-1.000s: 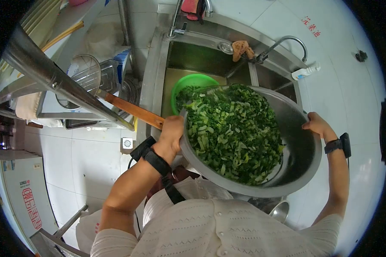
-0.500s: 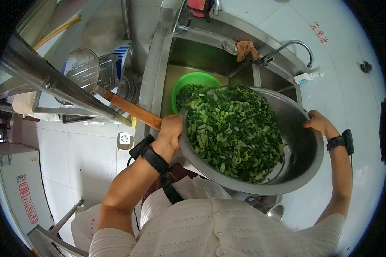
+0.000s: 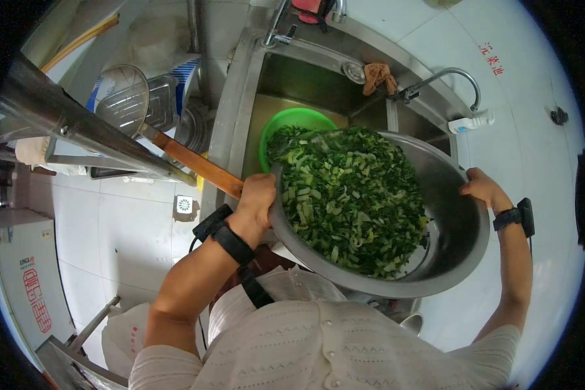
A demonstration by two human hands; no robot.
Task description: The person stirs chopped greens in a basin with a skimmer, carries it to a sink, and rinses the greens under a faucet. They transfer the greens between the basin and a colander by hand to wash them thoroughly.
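A large metal bowl (image 3: 458, 214) is tilted toward the sink, with chopped green vegetables (image 3: 354, 201) heaped against its left side. My left hand (image 3: 257, 198) grips the bowl's left rim, beside the end of a wooden handle (image 3: 201, 166). The bowl's right rim is in my right hand (image 3: 486, 190), the thumb over the edge. Beyond the bowl, a green basin (image 3: 292, 117) sits in the sink under the bowl's far left edge, and chopped greens show inside it too. The fingers under the rim are hidden.
Around the basin is a metal sink (image 3: 240, 97) with a faucet (image 3: 452, 73), a brown cloth (image 3: 378, 78) and a white bottle (image 3: 471, 121). A wire strainer (image 3: 123, 97) and trays lie on the left shelf, behind a metal pole (image 3: 78, 133). A white cabinet (image 3: 29, 273) stands lower left.
The view has shifted slightly. Both hands keep their hold on the bowl, and its tilt looks nearly the same. The greens have changed little.
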